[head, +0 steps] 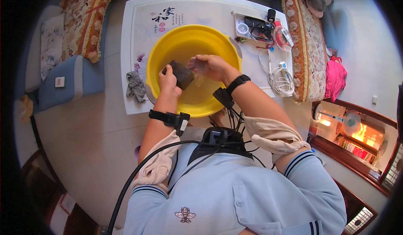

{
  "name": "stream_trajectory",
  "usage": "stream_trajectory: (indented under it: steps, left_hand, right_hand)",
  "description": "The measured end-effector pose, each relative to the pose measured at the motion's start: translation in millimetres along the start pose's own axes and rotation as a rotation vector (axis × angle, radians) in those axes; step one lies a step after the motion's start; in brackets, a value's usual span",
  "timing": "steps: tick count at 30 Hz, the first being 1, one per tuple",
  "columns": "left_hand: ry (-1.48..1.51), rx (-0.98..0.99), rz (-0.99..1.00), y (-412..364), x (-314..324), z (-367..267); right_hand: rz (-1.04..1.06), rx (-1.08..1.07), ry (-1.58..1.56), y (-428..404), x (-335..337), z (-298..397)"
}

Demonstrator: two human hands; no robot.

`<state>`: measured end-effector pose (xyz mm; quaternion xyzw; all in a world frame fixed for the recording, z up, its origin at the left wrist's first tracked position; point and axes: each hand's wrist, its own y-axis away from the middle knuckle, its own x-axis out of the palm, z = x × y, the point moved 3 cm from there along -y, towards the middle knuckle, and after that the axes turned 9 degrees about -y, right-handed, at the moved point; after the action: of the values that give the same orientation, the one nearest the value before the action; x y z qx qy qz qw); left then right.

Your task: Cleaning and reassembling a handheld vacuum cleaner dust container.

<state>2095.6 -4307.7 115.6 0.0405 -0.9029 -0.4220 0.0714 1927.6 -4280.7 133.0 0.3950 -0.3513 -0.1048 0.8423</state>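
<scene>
A yellow plastic basin [193, 109] with murky water in it stands on the white table. My left hand [168, 80] grips a dark, flat, rectangular object [181, 74] by its left edge and holds it tilted over the basin; its exact kind cannot be told. Just right of that object, my right hand [209, 66] is raised over the water with its fingers bent around something thin and clear, perhaps plastic film or water, too unclear to name. A grey crumpled cloth [135, 87] lies on the table left of the basin.
At the table's right stand a white tray [236, 27] of small items and a dark round container [271, 15]. A coiled white cable [281, 84] lies nearer. Black cables run from the wrist straps across my lap. Flower-patterned seats flank the table.
</scene>
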Motion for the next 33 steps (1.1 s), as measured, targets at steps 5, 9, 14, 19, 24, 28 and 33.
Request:
stream_trajectory:
  steps: [5,9,14,19,24,28,33]
  left_hand:
    - [0.196,-0.019,0.325,-21.4,-5.2,4.7]
    - [0.244,-0.187,0.457,-3.2,19.3,-2.5]
    - [0.264,-0.273,0.548,25.1,29.0,-16.0]
    - [0.317,-0.183,0.688,40.9,41.0,-12.2]
    - [0.106,0.099,0.35,34.0,40.8,-3.9]
    - [0.113,0.003,0.457,23.4,30.3,-16.1]
    - [0.17,-0.037,0.573,44.9,39.6,-26.9]
  right_hand:
    - [0.214,-0.317,0.366,31.2,24.6,5.0]
    - [0.12,-0.66,0.655,38.2,26.1,4.0]
    - [0.14,-0.725,0.851,45.7,40.9,-2.0]
    - [-0.083,-0.666,0.726,41.5,48.7,5.5]
    - [-0.118,-0.557,0.382,40.5,46.6,13.7]
    - [-0.033,-0.457,0.179,46.4,51.0,12.2]
    - [0.028,-0.324,-0.256,52.5,46.5,18.1]
